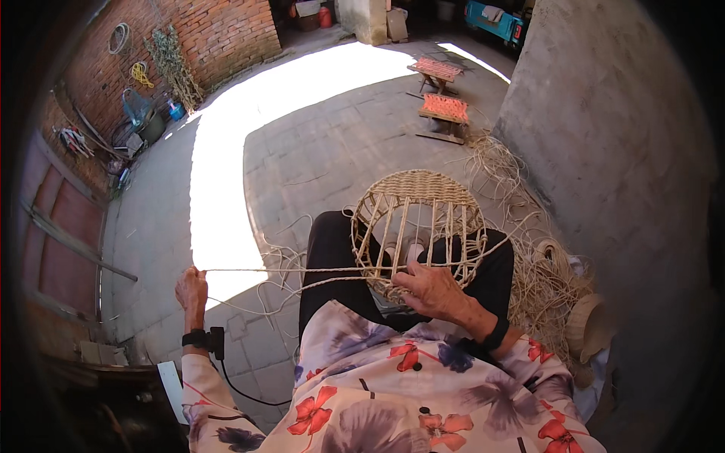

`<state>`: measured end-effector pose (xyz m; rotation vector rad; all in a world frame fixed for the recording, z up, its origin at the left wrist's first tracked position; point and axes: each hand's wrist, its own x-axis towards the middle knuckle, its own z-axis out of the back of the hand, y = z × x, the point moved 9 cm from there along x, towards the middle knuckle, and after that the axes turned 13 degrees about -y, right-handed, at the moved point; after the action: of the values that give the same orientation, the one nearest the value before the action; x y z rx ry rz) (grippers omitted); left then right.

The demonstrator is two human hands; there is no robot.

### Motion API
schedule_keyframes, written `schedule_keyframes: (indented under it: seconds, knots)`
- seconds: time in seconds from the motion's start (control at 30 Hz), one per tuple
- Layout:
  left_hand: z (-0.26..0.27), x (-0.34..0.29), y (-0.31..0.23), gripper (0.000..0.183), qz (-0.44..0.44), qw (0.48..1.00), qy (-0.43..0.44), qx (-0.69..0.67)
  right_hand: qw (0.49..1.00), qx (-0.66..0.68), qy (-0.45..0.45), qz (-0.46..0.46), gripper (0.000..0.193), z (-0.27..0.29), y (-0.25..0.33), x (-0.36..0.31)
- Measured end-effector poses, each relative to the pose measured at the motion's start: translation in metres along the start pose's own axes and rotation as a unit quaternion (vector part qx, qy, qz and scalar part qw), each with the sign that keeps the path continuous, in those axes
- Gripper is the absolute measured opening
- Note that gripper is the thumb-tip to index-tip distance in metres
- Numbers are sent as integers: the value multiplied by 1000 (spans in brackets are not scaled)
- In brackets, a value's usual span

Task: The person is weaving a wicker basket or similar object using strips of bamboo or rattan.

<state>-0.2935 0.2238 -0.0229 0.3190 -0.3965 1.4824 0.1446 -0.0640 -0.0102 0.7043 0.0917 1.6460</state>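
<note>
Straw-coloured cord (pixel 302 269) runs straight between basket and left hand. Left hand (pixel 192 288) well out to the side, grip closed on the cord. Right hand (pixel 438 291) at near rim of openwork basket (pixel 423 183), fingers curled; whether that grip pinches rim or cord, cannot tell. Basket sits at the dark-trousered legs (pixel 323 249), its far part closely woven. Loose strands (pixel 538 291) heaped to the right. 2 red-seated stools (pixel 444 108) beyond.

- Low wooden stool with woven orange-red seat (pixel 444 108), near a matching pink-red stool (pixel 436 69)
- Tall bundle of dried stalks (pixel 175 64) against a red brick wall (pixel 234 30)
- Coiled yellow rope (pixel 141 75) on that wall
- Rough grey plastered wall (pixel 612 128) on the right
- Red rounded container (pixel 325 17)
</note>
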Motion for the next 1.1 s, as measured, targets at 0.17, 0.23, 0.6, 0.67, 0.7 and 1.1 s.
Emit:
schedule_keyframes:
  seconds: [0.17, 0.23, 0.6, 0.67, 0.7, 1.1]
  knots:
    - [9, -18, -107, 28, -91, 991, 26, -92, 1000, -13, 4, -22, 30, 3, -6, -4]
    - [48, -48, -214, 23, -170, 934, 44, -310, 1000, -7, 16, -22, 29, 0, -4, -5]
    - [46, -66, -237, 15, -186, 910, 118, -350, 1000, -4, -7, -21, 27, 5, -1, -1]
    - [27, -16, -138, 18, -66, 970, 53, -230, 1000, -6, -8, -26, 28, 7, -3, -2]
    - [23, 3, -81, 15, -17, 991, -7, -129, 1000, -7, -3, -22, 29, 6, -1, -2]
    - [98, -140, -327, 26, -324, 840, 159, -405, 1000, 1, 11, -19, 31, 1, 0, 1]
